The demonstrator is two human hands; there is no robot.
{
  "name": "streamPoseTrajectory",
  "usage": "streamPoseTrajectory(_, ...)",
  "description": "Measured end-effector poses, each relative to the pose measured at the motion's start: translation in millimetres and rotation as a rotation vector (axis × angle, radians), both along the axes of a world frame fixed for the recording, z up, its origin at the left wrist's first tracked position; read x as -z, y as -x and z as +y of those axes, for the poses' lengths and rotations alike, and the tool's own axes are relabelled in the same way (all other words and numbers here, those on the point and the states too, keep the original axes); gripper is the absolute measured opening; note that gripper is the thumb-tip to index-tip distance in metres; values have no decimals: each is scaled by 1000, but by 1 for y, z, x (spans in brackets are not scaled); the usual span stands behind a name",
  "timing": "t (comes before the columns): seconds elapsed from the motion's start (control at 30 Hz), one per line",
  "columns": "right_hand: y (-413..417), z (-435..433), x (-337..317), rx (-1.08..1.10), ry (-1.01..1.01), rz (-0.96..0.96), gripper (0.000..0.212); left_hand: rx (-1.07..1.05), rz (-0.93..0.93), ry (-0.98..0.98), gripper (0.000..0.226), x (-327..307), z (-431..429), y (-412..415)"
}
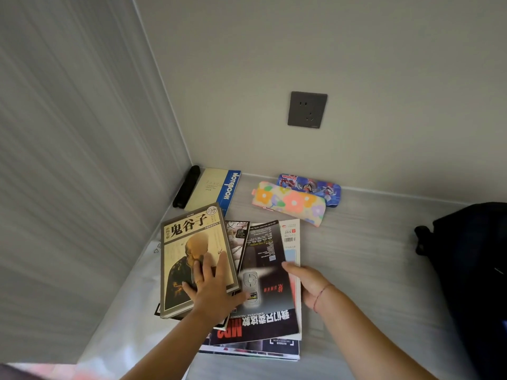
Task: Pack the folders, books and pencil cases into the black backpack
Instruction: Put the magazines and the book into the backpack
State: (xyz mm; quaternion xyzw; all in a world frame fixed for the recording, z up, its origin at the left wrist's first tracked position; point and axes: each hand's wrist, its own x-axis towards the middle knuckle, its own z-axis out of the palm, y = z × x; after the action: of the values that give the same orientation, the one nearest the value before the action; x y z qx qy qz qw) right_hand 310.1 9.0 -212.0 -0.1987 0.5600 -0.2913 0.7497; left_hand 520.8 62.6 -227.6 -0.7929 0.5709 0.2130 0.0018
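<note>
Taking it big to small: grey wood-grain counter fills the corner btw two pale walls & carries everything. Black backpack sits at the far right, cut off by the frame edge, so can't tell if its mouth is open; nothing visibly packed yet. Magazine stack lies directly in front of the person, fanned a bit, long axis running away toward the back wall. Book w/ tan cover rests on the stack's left side, long axis also pointing away but tilted slightly. Notebook w/ blue spine lies beyond it near the corner. Left hand rests flat on the book's lower right part, fingers straight & spread, gripping nothing. Right hand is at the stack's right edge, thumb laid on the top cover; its fingers are hidden, so can't tell whether it's pinching the edge or just touching. Floral pencil case & blue pencil case lie by the back wall beyond the stack, one just in front of the other, seemingly touching. Key relation, my read: the backpack is to the right of both hands, well apart from the stack, so the right hand is the nearer one & any load prob has to travel rightward, w/ its long axis turned to suit the bag's opening.
</note>
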Motion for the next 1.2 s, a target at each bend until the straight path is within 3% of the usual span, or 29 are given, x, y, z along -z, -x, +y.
streamPoseTrajectory(0.17, -9, 6, 1, -112, 55, 180, 33, -3, -10, -5, 111, 3, 0, 0)
streamPoseTrajectory(0.27, -16, 10, 3, -65, 135, 238, 33, -14, -58, 17, 103, 6, 1, 3)
streamPoseTrajectory(0.43, 0, 16, -2, 9, 168, 178, 28, -17, -69, 26, 97, 11, 0, -1)
streamPoseTrajectory(0.63, 84, 35, -8, 43, 110, 158, 21, 6, -145, -84, 90, 13, 6, -4)
streamPoseTrajectory(0.7, 115, 42, -10, 23, 75, 177, 19, 16, -150, -1, 85, 11, 11, 7)
streamPoseTrajectory(0.77, 140, 51, -10, 9, 40, 225, 20, 73, -7, 180, 71, 10, 19, 28)
streamPoseTrajectory(0.83, 156, 61, -7, 19, 19, 294, 21, 35, 320, 221, 60, 6, 30, 60)
streamPoseTrajectory(0.93, 161, 70, 1, 69, 44, 389, 24, -325, 780, -75, 57, -4, 29, 104)
streamPoseTrajectory(1.0, 156, 70, 6, 75, 105, 487, 28, -547, 1017, -213, 43, -8, 17, 121)
streamPoseTrajectory(1.1, 148, 71, 13, 83, 150, 561, 33, -700, 1152, -278, 28, -17, 0, 131)
streamPoseTrajectory(1.2, 148, 70, 13, 74, 151, 550, 29, -724, 1199, -305, 23, -26, -9, 131)
